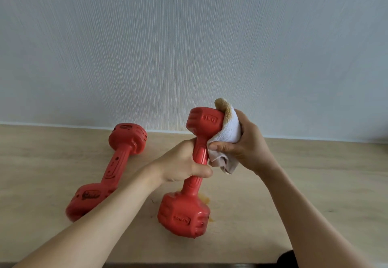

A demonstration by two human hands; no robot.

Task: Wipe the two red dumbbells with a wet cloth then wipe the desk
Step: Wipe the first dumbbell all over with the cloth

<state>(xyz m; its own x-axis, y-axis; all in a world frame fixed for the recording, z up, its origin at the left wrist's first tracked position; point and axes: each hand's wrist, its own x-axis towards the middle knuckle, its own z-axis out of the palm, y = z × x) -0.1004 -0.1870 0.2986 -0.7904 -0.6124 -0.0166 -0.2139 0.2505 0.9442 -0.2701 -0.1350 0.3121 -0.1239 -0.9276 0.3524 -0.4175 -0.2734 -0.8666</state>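
The left hand (180, 162) gripped the dumbbell (189, 175) handle, thumb wrapped across; the right hand (243, 143) pressed a cloth (227, 131) against its upper head.

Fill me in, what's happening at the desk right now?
A person is cleaning dumbbells. The left hand grips the handle of one red dumbbell, which stands on end on the wooden desk. The right hand presses a white cloth, stained brown at its top edge, against the dumbbell's upper head. The second red dumbbell lies on its side to the left, showing dark smudges. Orange-brown stains mark the desk by the standing dumbbell's base.
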